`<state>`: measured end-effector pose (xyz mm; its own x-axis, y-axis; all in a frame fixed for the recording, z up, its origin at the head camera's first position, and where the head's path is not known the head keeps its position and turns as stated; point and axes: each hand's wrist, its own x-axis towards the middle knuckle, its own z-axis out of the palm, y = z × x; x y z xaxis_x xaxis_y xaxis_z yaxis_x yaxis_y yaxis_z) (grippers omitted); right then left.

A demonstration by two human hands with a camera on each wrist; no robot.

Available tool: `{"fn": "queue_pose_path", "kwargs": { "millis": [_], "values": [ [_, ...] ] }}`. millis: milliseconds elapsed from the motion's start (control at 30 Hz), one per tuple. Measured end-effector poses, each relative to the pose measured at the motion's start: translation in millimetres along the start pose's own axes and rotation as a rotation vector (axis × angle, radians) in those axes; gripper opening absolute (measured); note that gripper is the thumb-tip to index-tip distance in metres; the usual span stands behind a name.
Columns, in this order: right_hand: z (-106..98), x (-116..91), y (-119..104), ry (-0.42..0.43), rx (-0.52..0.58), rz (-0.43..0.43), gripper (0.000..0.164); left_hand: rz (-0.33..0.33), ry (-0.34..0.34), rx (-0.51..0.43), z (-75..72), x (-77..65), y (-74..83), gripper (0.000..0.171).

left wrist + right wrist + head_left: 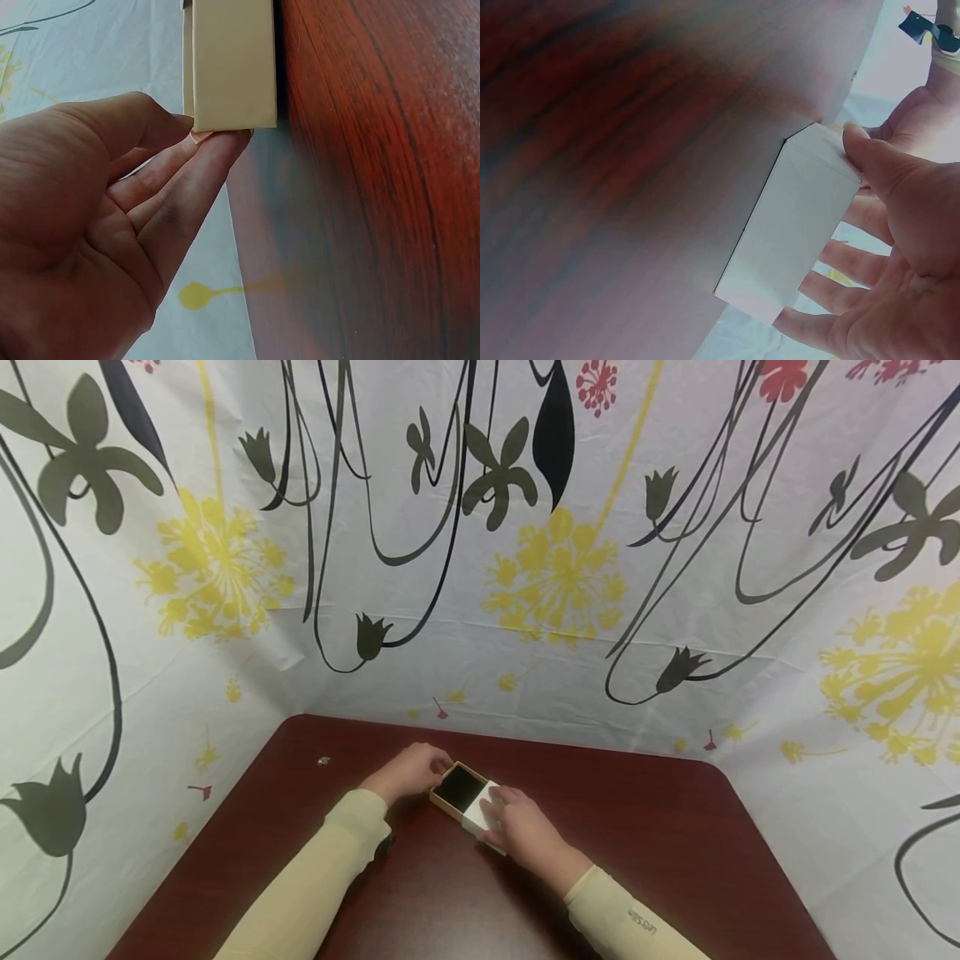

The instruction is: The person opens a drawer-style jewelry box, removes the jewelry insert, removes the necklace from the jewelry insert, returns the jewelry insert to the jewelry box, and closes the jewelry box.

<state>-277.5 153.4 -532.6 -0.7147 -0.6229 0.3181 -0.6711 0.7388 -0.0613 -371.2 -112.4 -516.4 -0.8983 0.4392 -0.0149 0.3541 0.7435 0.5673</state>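
1. The box is on the dark red table [637,827], toward its far side and between the two hands; it lies at a slant in the head view.
2. Its tray [461,788], tan outside and black inside, sticks partly out of the white cover [787,225], open side up.
3. The left hand [408,772] pinches the tray's outer end, thumb on one side, fingertips at the end's edge.
4. The right hand [527,831] grips the cover, thumb at one side and the fingers, set apart, along the other.
5. A small shiny bit [323,761] lies on the table, left of the left hand and well apart from the box.
6. Pale yellow sleeves cover both forearms; the right one has dark lettering [642,922].
7. White cloth [450,685] with printed flowers hangs around the table.
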Motion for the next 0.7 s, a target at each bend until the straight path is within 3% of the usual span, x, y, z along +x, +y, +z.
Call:
{"fn": "queue_pose_path", "kwargs": {
  "millis": [700],
  "values": [
    [-0.8, -0.1, -0.6, 0.004, 0.011, 0.003, 0.048, 0.000, -0.006, -0.022, 1.2, -0.3, 4.5, 0.031]
  ]
}}
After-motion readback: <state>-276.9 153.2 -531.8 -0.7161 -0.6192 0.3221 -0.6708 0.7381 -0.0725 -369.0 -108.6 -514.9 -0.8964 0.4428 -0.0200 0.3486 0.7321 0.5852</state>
